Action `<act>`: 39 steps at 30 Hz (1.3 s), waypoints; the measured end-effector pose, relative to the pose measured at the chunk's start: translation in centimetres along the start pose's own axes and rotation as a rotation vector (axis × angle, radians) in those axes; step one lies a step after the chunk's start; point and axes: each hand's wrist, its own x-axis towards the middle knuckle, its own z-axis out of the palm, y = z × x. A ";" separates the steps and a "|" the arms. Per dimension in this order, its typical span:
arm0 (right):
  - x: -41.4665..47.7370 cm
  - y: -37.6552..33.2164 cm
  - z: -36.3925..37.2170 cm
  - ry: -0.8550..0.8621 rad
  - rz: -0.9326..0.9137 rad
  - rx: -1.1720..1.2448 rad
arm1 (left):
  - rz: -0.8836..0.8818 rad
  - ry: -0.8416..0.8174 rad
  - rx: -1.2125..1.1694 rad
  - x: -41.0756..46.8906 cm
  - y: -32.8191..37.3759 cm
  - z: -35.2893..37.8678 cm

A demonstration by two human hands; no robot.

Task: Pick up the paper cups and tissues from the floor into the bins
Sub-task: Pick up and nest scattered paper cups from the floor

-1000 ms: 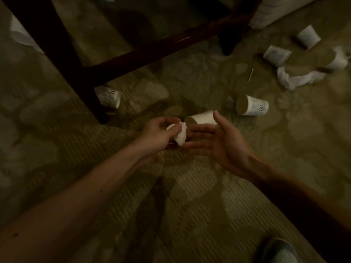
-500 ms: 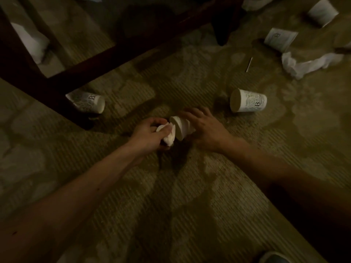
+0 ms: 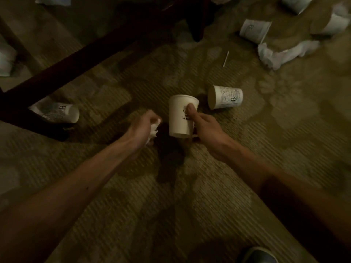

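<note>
My right hand (image 3: 206, 128) grips a white paper cup (image 3: 179, 118), thumb on its side, lifted off the carpet with its wide end pointing away from me. Just left of it my left hand (image 3: 141, 128) is curled round a crumpled white tissue (image 3: 154, 128). More printed paper cups lie on their sides: one (image 3: 226, 97) just right of the held cup, one (image 3: 57, 112) by the dark table leg, others at the far right (image 3: 254, 31) (image 3: 296, 2) (image 3: 334, 23). A long crumpled tissue (image 3: 284, 52) lies at the upper right. No bin is in view.
A dark wooden table frame (image 3: 79, 63) crosses the upper left, its leg standing beside the left cup. White paper (image 3: 5, 61) lies at the left edge and more (image 3: 53, 0) at the top. A thin white stick (image 3: 226, 58) lies on the carpet. My shoe (image 3: 258, 255) shows at the bottom.
My right hand closed on the cup that lay on the carpet and raised it, turning its wide end away. The left hand kept hold of the tissue.
</note>
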 end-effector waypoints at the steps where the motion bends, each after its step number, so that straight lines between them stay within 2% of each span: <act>1: -0.3 -0.3 -0.2 -0.013 0.015 0.060 | -0.002 -0.036 0.033 -0.2 0.6 0.2; 5: -0.6 -0.7 -1.1 -0.056 -0.010 0.167 | 0.080 -0.161 0.175 -0.7 3.4 2.1; 10: -0.1 -0.6 -3.0 -0.137 -0.018 0.133 | 0.092 -0.190 0.163 -0.8 5.5 4.4; 13: 0.0 -0.8 -4.8 -0.154 -0.041 -0.070 | 0.072 -0.205 0.118 -0.4 6.0 5.2; 15: 0.4 -1.2 -6.5 -0.032 -0.147 -0.175 | 0.039 -0.218 0.056 0.1 6.1 5.5; 16: 0.9 -1.3 -7.6 0.082 -0.240 -0.254 | 0.020 -0.220 0.039 0.4 6.2 5.6; 18: 2.6 -1.5 -10.1 0.295 -0.404 -0.676 | -0.014 -0.194 0.030 0.7 6.2 5.6; 19: 3.5 -1.4 -11.3 0.312 -0.405 -0.915 | -0.027 -0.180 0.028 0.8 6.2 5.6; 21: 5.3 -1.1 -12.9 0.176 -0.343 -1.170 | -0.036 -0.170 0.029 0.5 6.4 5.8; 23: 6.7 -0.5 -13.5 0.039 -0.316 -1.232 | -0.034 -0.162 0.038 0.1 6.6 6.1; 26: 8.1 0.3 -13.4 0.086 -0.337 -1.229 | -0.020 -0.131 0.055 -0.5 7.0 6.6; 30: 7.6 1.6 -12.5 0.102 -0.279 -1.142 | 0.007 -0.095 0.124 -1.4 7.7 7.0; 32: 6.4 2.2 -12.4 0.107 -0.277 -0.978 | 0.017 -0.090 0.179 -1.9 7.9 7.3; 33: 5.7 2.3 -12.4 0.111 -0.239 -0.775 | 0.018 -0.087 0.203 -2.1 8.0 7.5; 35: 3.9 1.5 -12.5 0.088 -0.032 -0.129 | 0.021 -0.080 0.248 -2.5 8.4 7.8; 37: 2.3 0.6 -13.3 -0.041 0.128 0.434 | 0.023 -0.085 0.299 -2.9 9.0 8.2; 39: 0.3 0.2 -14.4 -0.177 0.106 0.665 | 0.011 -0.151 0.368 -3.6 10.1 9.0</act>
